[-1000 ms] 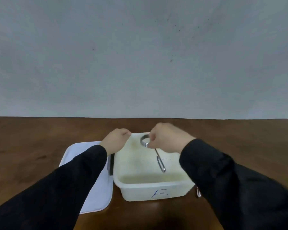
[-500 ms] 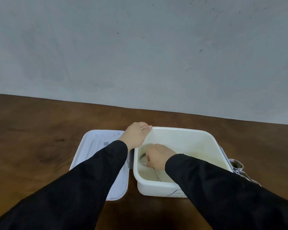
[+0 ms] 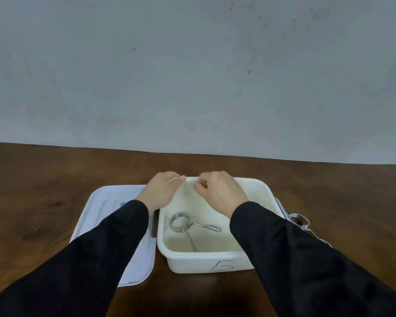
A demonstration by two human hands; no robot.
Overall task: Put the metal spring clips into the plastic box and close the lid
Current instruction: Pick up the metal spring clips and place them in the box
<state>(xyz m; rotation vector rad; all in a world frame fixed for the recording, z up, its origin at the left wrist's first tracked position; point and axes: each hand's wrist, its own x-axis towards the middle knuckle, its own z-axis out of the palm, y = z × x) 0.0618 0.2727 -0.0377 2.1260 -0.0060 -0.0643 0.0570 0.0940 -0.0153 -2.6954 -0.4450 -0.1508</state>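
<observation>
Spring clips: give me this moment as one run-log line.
spring clip in box: lying on floor, released | second clip: on table right of plastic box | lid: off, left | right hand: empty | left hand: on rim

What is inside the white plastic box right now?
One metal spring clip lies on the floor of the plastic box. The right hand and sleeve cover the box's right and far parts, so anything there is hidden.

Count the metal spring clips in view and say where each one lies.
2: one metal spring clip inside the white plastic box; another on the table right of it, partly behind the sleeve, which may hide more.
</observation>
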